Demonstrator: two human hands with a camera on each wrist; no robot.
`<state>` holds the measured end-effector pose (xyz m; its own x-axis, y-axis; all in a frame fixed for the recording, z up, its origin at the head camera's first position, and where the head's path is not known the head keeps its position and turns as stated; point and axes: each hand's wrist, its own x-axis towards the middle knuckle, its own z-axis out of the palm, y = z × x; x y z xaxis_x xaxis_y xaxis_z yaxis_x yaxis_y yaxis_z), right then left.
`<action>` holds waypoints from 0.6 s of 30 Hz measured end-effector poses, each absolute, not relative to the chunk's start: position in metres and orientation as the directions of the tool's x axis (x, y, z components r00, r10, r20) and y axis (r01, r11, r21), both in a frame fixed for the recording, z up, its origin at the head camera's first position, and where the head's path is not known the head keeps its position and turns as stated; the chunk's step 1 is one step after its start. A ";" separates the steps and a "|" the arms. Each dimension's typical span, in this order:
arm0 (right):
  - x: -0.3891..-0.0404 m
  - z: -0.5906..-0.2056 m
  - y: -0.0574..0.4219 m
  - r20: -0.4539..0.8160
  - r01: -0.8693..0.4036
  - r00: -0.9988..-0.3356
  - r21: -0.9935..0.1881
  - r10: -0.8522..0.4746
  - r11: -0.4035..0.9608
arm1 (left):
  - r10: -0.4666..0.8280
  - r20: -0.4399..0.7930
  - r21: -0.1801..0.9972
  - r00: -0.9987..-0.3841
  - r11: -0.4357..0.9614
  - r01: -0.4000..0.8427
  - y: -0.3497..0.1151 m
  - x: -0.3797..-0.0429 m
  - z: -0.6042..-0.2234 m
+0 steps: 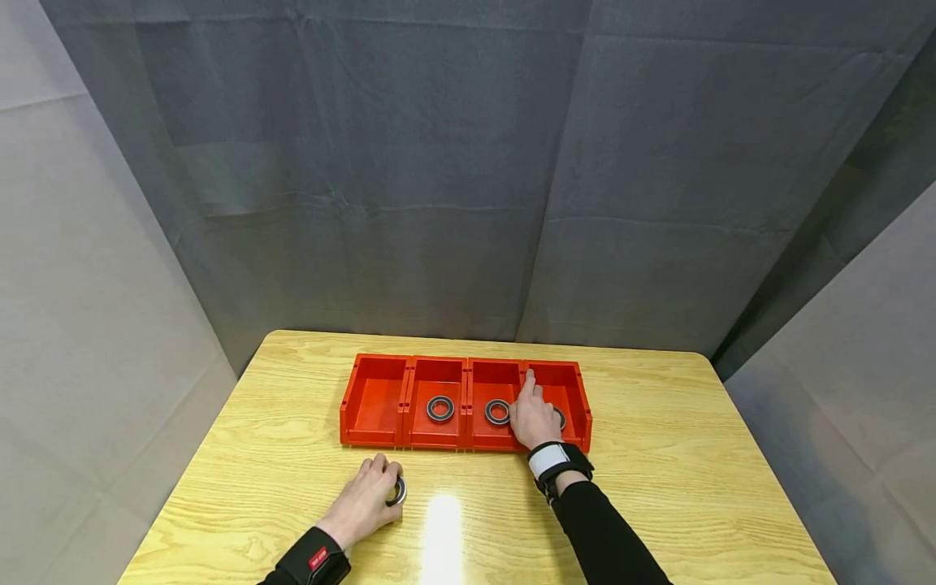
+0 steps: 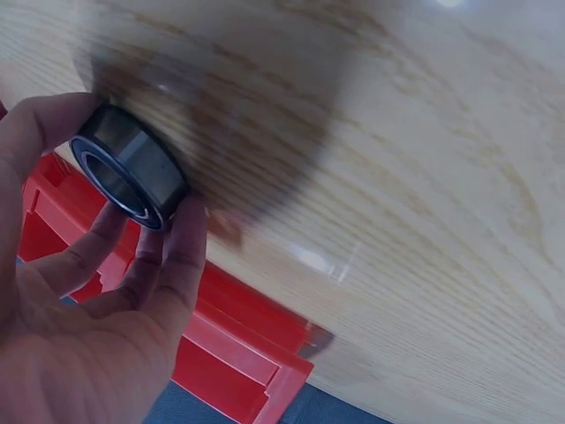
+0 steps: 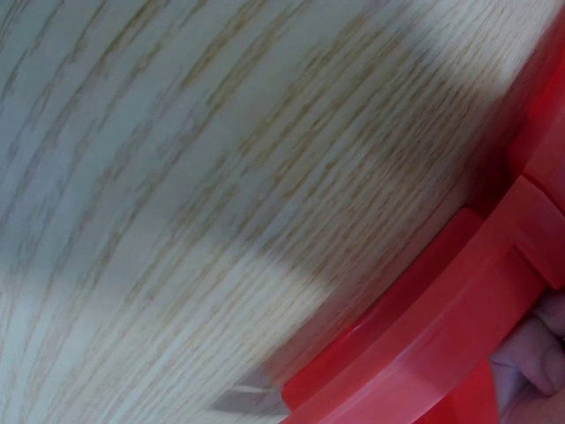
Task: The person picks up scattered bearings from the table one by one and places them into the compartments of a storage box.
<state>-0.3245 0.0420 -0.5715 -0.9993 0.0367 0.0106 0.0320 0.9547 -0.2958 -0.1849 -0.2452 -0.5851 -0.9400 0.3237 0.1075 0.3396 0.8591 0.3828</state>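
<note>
My left hand pinches a ball bearing between thumb and fingertips, over the table just in front of the red bins. The bearing is a dark ring with a shiny metal outer side, tilted in the left wrist view. My right hand is over the divider between the two right-hand bins, index finger stretched toward the back wall. I see nothing held in it, but its underside is hidden. One bearing lies in the second bin from the left, another in the third. A bearing in the rightmost bin is partly covered by my right hand.
The joined red bins form a row on the light wooden table. The leftmost bin shows a bare floor. Grey cloth hangs behind the table, with pale cloth panels at both sides.
</note>
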 end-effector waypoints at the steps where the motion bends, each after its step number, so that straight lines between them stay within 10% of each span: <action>1: -0.324 -0.571 0.042 0.010 0.033 -0.999 -0.296 0.037 0.955 | 0.323 0.105 0.382 -0.940 0.860 0.338 -0.245 -0.185 -0.585; 18: -0.326 -0.571 0.041 0.002 0.042 -0.999 -0.294 0.044 0.955 | 0.282 0.099 0.393 -0.954 0.870 0.297 -0.248 -0.191 -0.576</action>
<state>-0.3261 0.0415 -0.5710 -0.9990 0.0441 0.0016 0.0417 0.9549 -0.2939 -0.1914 -0.2484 -0.5761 -0.9545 0.2815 0.0986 0.2972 0.8703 0.3928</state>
